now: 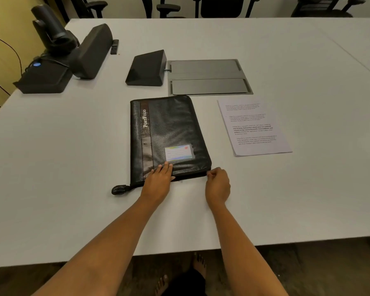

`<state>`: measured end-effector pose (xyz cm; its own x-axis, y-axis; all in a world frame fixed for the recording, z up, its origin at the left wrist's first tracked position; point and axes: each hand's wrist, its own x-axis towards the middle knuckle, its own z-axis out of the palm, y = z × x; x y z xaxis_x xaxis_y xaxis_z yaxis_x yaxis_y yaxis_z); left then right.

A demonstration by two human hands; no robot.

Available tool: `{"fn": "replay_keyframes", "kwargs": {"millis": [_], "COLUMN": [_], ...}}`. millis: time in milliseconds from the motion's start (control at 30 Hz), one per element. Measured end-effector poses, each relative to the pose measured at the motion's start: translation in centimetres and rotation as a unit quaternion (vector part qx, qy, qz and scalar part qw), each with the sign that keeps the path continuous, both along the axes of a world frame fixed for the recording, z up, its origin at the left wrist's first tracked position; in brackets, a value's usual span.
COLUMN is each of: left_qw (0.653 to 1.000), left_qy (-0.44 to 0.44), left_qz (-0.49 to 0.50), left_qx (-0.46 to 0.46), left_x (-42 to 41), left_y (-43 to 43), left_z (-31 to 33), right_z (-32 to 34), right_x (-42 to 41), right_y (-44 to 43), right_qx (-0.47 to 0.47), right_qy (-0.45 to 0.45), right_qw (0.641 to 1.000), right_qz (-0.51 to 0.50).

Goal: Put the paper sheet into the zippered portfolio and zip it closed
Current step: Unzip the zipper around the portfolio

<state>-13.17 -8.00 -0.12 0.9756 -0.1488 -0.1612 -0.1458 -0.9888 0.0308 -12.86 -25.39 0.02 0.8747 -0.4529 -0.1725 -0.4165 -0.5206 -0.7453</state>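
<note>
A black zippered portfolio (171,129) lies flat and closed on the white table, its "PortFolio" lettering along the left spine and a small card window near its front edge. My left hand (158,181) rests flat on its near edge, fingers spread. At the portfolio's near right corner, my right hand (217,184) pinches something small, apparently the zipper pull, which the fingers hide. A black strap loop (120,190) sticks out from the near left corner. The printed paper sheet (254,127) lies on the table to the right of the portfolio, apart from it.
A grey cable hatch (209,76) is set into the table (51,157) behind the portfolio, with a black wedge-shaped device (146,68) beside it. More black conference equipment (58,58) stands at the far left. Office chairs line the far edge.
</note>
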Motion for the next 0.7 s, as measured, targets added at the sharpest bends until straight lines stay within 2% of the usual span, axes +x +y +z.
{"fn": "replay_keyframes", "kwargs": {"millis": [167, 300, 400, 467, 533, 600, 700], "left_qw": [1.0, 1.0, 0.991, 0.97, 0.953, 0.94, 0.889], "left_qy": [0.004, 0.007, -0.03, -0.102, -0.157, -0.126, 0.007], "left_qz": [-0.007, 0.004, 0.05, 0.057, 0.062, 0.124, 0.267], "left_qx": [0.013, -0.003, -0.122, -0.215, -0.25, -0.29, -0.371], "left_x": [0.2, 0.1, -0.3, -1.1, -2.1, -3.0, -3.2], "left_y": [-0.1, -0.4, -0.7, -1.0, -1.2, -1.6, -2.3], "left_z": [0.0, 0.5, 0.9, 1.3, 1.4, 1.2, 1.1], "right_z": [-0.9, -1.0, -1.0, -0.9, -0.9, -0.9, -0.8], "right_x": [-2.9, -3.0, -3.0, -3.2, -3.4, -3.5, -3.9], "right_y": [2.9, 4.3, 4.0, 3.8, 3.9, 4.1, 4.4], "right_qx": [-0.025, -0.02, -0.013, -0.007, -0.002, 0.001, 0.014], "right_qy": [-0.046, -0.048, -0.041, -0.037, -0.033, -0.03, -0.037], "right_qw": [0.991, 0.987, 0.987, 0.987, 0.988, 0.988, 0.988], "right_qz": [0.121, 0.151, 0.154, 0.153, 0.151, 0.149, 0.147]}}
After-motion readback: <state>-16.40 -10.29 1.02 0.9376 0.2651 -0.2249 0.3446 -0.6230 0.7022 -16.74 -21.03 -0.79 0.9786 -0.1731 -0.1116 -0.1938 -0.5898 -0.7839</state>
